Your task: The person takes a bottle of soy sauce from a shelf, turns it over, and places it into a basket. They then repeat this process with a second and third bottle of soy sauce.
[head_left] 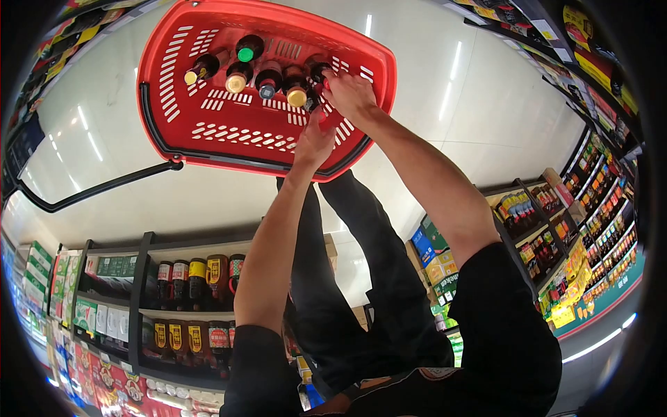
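I have my right hand (351, 90) curled at a red-capped bottle (318, 69) near the right end of the red basket (179, 129). My left hand (316, 141) pinches another red cap (320, 115), nearer the near rim. Both caps point up toward me; my fingers partly hide them. Bottle labels are unreadable; "neken" shows on green packaging (446, 283).

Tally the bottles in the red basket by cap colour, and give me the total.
Yellow or pale gold caps: 3
Red caps, partly hidden by fingers: 2
Green cap: 1
Dark grey cap: 1
Total: 7 bottles
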A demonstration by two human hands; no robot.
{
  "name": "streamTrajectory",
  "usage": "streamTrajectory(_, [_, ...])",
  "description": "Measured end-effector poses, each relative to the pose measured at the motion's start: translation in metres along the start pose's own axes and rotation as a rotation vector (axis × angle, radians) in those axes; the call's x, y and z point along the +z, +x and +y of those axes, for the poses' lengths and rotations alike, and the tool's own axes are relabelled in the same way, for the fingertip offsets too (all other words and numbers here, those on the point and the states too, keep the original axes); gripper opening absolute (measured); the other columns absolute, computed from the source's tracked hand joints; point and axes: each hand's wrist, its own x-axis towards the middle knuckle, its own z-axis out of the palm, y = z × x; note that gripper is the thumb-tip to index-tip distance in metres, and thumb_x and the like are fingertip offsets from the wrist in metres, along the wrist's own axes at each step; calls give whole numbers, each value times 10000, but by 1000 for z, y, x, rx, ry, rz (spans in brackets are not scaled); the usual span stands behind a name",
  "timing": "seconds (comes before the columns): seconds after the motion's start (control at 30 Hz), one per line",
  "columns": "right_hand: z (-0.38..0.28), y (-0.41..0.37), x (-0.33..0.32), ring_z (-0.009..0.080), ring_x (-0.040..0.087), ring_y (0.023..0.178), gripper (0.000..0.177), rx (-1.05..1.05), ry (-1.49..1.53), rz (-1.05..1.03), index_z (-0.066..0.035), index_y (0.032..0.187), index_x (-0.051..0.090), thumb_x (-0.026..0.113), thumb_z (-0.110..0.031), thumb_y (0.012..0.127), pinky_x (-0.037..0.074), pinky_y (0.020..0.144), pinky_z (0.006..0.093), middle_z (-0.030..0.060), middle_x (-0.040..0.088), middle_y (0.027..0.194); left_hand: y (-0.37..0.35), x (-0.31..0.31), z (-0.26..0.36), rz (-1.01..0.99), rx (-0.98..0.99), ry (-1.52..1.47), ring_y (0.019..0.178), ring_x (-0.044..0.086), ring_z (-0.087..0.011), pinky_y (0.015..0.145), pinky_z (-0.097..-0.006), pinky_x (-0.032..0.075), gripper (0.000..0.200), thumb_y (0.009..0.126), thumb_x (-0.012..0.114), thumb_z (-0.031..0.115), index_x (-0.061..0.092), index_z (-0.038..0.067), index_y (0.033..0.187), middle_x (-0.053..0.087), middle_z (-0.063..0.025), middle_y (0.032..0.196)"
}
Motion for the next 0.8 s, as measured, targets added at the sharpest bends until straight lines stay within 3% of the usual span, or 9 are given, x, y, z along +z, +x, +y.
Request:
streamTrajectory(0.13, [10,9,6,365,677,1048,410,-59,-82,120,-70,1333,582,599,-244,963,560,874,484,210,652,1164,1,-4,1,-50,-45,72,1141,654,-404,1014,-503,494,721,935,608,284,298,94,1557,620,-229,1330])
streamTrajectory(0.23, [13,14,7,364,676,1031,427,-78,-143,140,-99,1385,570,575,-263,991,566,860,489,201,636,1174,3,-1,-7,-70,-65,137,1031,699,-353,969,-472,524,734,961,613,294,261,120,1581,649,-194,1302])
streamTrajectory(0.3, [14,16,6,360,672,1044,424,-77,-145,151,-102,1386,568,573,-257,992,567,862,488,196,631,1170,3,2,-7,5,-5,125,960,704,-366,938,-478,528,735,963,607,277,249,123,1586,696,-192,1151])
streamTrajectory(0.43, [14,17,4,354,665,1067,428,-64,-148,168,-108,1383,563,592,-251,980,571,871,485,178,624,1180,-4,-2,3,-30,-60,163,932,706,-378,926,-479,529,737,964,595,267,236,120,1590,715,-190,1026])
streamTrajectory(0.5, [11,15,5,351,657,1089,439,-45,-128,151,-111,1387,556,602,-253,974,571,878,486,174,624,1191,-12,-5,10,-68,-63,54,1197,602,-462,1028,-548,478,707,937,552,257,270,89,1563,561,-258,1406])
streamTrajectory(0.63, [12,14,7,342,618,1183,501,-52,-140,128,-123,1422,517,628,-290,963,560,926,483,168,622,1229,-35,-11,26,-10,0,234,1148,621,-479,983,-556,514,725,927,561,240,264,64,1564,534,-265,1436])
streamTrajectory(0.8, [12,14,12,346,612,1211,513,-29,-201,79,-89,1435,511,619,-259,963,535,978,479,183,645,1267,-60,-12,28,112,131,195,1134,625,-464,945,-539,531,669,920,580,181,324,42,1522,588,-265,1363])
